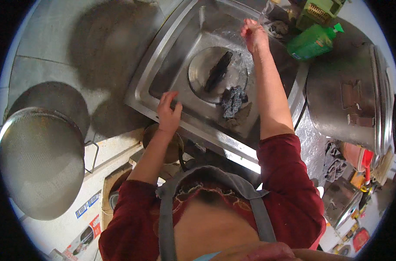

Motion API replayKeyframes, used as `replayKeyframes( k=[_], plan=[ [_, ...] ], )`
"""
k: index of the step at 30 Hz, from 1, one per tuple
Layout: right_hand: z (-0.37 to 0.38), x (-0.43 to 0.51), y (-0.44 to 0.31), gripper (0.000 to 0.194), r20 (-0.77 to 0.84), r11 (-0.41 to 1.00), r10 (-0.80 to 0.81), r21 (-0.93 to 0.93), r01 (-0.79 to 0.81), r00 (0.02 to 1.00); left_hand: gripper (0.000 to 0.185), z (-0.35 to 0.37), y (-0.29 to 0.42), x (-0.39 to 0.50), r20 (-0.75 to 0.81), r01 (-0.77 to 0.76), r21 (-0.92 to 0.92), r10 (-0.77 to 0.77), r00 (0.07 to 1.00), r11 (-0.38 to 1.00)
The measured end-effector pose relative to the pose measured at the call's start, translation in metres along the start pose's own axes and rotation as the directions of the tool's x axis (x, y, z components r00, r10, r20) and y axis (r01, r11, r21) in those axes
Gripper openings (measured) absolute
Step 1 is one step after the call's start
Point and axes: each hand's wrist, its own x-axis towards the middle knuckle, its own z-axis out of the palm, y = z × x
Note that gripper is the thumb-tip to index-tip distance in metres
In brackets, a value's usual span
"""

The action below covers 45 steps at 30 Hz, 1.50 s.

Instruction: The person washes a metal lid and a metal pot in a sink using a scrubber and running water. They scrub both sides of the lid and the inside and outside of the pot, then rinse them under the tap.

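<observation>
My left hand [168, 109] hovers at the near left rim of a stainless steel sink [172, 70], its fingers apart and nothing in it. Across the basin, my right hand [255, 34] is at the far side beside what looks like a clear stream of water [266, 11]. Its fingers are curled, and whether they grip anything is hidden. On the basin floor is a round, shiny metal plate or lid [199, 71]. A long dark object [218, 71], too dark to identify, lies over it. A wet grey cloth or scrubber [233, 101] rests by its near edge.
A green plastic bottle [312, 42] lies tilted behind the sink, near a green basket [318, 13]. To the right stands a large metal pot [341, 91], with a crumpled cloth [335, 161] nearby. A round mesh sieve [41, 163] is at left, and a pot [149, 137] sits below my left wrist.
</observation>
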Motion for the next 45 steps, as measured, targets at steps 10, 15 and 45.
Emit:
replayKeyframes(
  k=[10, 15, 45],
  plan=[
    [-0.006, 0.002, -0.011, 0.025, 0.064, 0.993, 0.054, 0.106, -0.061, 0.996, 0.027, 0.003, 0.003, 0.002, -0.079, -0.019, -0.026, 0.017, 0.997, 0.999],
    [-0.008, 0.005, -0.012, 0.033, 0.048, 0.994, 0.026, 0.104, -0.031, 0.999, 0.027, 0.002, 0.006, 0.003, -0.081, -0.014, -0.031, 0.012, 0.997, 0.999],
    [-0.046, -0.091, 0.157, 0.029, -0.239, 0.849, 0.279, -0.390, -0.355, 0.930, 0.030, 0.003, -0.003, 0.003, -0.071, 0.003, -0.063, -0.007, 0.997, 0.998]
  ],
)
